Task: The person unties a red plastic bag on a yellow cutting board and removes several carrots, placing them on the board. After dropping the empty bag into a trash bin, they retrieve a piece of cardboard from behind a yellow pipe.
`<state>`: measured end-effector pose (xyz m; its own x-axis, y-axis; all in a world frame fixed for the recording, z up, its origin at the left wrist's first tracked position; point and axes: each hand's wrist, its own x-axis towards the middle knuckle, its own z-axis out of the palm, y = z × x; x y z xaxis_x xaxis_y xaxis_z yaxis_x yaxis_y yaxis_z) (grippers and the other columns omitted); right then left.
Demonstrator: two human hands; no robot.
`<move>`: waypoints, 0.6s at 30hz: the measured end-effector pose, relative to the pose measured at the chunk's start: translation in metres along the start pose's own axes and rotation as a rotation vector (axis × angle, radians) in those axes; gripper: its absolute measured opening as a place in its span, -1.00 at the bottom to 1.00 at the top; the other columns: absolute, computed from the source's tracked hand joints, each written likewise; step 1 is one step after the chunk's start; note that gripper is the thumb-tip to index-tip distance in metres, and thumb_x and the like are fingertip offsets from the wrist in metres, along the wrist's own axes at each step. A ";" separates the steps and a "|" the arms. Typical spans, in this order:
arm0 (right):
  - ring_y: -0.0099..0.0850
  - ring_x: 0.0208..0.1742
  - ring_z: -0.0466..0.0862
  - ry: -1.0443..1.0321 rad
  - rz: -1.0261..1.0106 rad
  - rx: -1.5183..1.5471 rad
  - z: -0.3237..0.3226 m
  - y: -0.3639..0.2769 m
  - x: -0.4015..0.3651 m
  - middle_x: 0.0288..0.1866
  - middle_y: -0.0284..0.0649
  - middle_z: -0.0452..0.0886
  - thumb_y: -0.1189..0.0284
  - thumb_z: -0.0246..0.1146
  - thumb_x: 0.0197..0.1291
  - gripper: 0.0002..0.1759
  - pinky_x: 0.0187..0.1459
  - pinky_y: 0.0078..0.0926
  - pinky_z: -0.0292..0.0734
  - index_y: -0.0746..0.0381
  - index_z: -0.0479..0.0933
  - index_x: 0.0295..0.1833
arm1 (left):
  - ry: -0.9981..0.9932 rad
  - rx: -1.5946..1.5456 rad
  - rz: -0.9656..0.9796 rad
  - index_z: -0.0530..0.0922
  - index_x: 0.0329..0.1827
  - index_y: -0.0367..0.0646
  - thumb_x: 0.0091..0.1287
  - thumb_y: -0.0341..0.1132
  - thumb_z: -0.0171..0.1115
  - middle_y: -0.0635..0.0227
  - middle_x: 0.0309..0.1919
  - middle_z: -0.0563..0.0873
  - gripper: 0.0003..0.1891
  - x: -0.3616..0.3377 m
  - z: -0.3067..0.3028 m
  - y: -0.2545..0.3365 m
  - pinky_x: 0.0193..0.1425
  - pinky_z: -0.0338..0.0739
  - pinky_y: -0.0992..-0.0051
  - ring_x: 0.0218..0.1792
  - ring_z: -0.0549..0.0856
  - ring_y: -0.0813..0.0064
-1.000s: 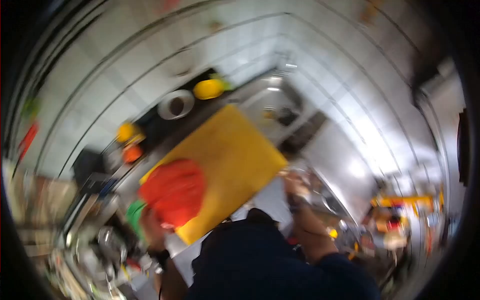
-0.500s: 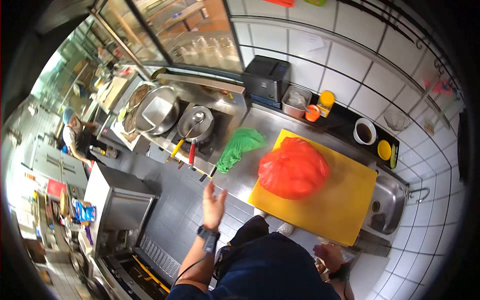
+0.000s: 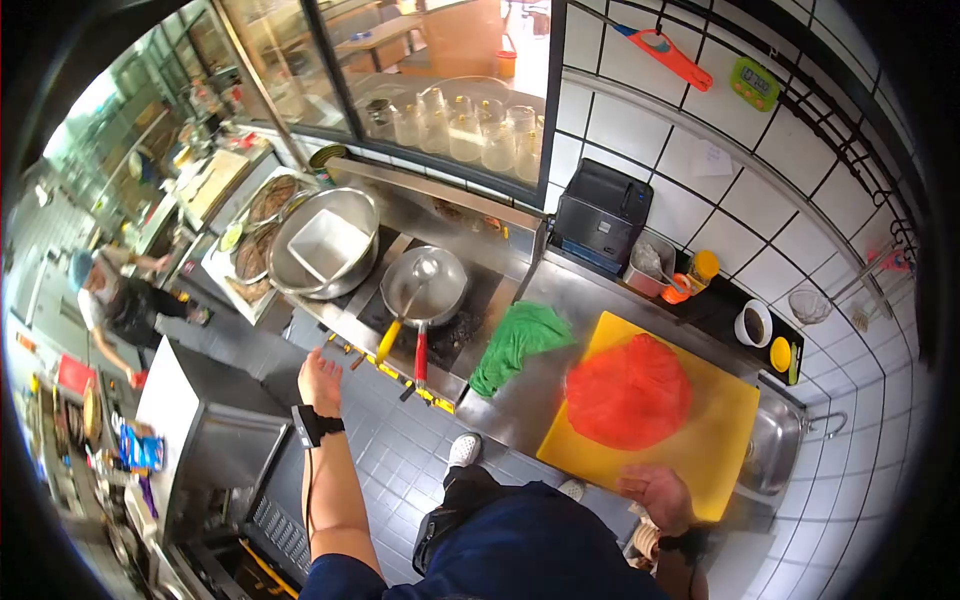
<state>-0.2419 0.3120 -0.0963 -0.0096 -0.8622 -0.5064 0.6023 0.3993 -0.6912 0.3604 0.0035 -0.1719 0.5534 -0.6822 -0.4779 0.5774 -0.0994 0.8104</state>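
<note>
My left hand (image 3: 320, 382) is raised over the floor in front of the stove, with nothing in it and its fingers apart. Nearest to it are the yellow handle of a ladle (image 3: 424, 270) and the red handle of a frying pan (image 3: 452, 285) on the burner. My right hand (image 3: 655, 495), slightly blurred, hovers by the front edge of a yellow cutting board (image 3: 590, 435), empty with its fingers loosely extended. On the board sits a full red plastic bag (image 3: 630, 392), touched by neither hand. A crumpled green cloth or bag (image 3: 518, 343) lies left of the board.
A large metal bowl (image 3: 350, 275) holding a white tub stands left of the pan. Behind the counter are a black printer (image 3: 603, 213) and small containers. A sink (image 3: 775, 440) is at the right. A co-worker (image 3: 115, 305) stands at far left, beyond a steel cabinet (image 3: 235, 440).
My view has turned left toward the stove. My left hand has moved left, away from the counter, and my right hand has come up near the board's front edge.
</note>
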 end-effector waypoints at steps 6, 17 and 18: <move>0.01 0.28 0.59 0.193 -0.041 0.220 0.095 0.040 0.007 0.24 0.02 0.59 0.17 -0.02 0.52 -0.52 0.35 0.00 0.46 0.34 0.45 0.26 | -0.330 -0.024 -0.123 0.33 0.32 -0.25 0.36 -0.09 0.33 0.08 0.15 0.51 -0.39 0.165 0.041 0.035 0.09 0.65 0.10 0.03 0.61 0.10; -0.16 0.20 0.67 0.641 -0.270 0.534 0.118 0.126 -0.048 0.12 -0.07 0.68 0.14 0.05 0.54 -0.54 0.32 -0.18 0.53 0.33 0.54 0.17 | -0.571 1.617 0.842 0.67 -0.32 -0.27 0.21 -0.24 0.47 0.26 -0.37 0.76 -0.75 0.310 0.073 0.041 -0.28 0.61 0.33 -0.37 0.71 0.35; -0.16 0.20 0.67 0.639 -0.278 0.553 0.119 0.132 -0.045 0.12 -0.07 0.68 0.14 0.05 0.54 -0.54 0.32 -0.18 0.53 0.33 0.54 0.17 | -0.478 1.647 1.204 0.70 -0.40 -0.21 0.19 0.07 0.41 0.20 -0.46 0.76 -0.56 0.309 0.068 0.047 -0.31 0.65 0.22 -0.43 0.73 0.20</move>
<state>-0.0670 0.3664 -0.1031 -0.5571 -0.5006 -0.6626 0.8095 -0.1491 -0.5679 0.5177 -0.2608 -0.2582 -0.1578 -0.9476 0.2777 -0.9585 0.2146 0.1877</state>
